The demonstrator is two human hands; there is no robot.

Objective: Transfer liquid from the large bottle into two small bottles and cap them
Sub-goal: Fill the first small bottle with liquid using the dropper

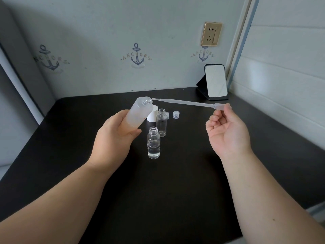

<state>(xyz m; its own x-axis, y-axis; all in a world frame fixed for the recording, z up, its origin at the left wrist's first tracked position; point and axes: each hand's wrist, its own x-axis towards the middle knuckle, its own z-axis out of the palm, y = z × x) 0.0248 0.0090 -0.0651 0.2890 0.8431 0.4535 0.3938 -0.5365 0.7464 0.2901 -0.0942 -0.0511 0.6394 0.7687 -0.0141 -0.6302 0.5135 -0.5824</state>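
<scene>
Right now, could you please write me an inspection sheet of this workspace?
Surface: matte black table.
Job's things: frosted large bottle, tilted, uncapped; clear plastic pipette, tip at its mouth; near small clear bottle part filled; far small clear bottle looks empty; two clear small caps and white large cap on table.
Clutter: black-framed standing mirror.
Hands: left hand grips large bottle; right hand pinches pipette bulb.
Cables: nothing seen.
Surroundings: anchor-print wall, gold wall socket.

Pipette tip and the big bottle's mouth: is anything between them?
Nothing visible. The pipette, pinched by the right hand, has its tip just right of the open mouth of the big bottle, which the left hand tilts toward it.
</scene>
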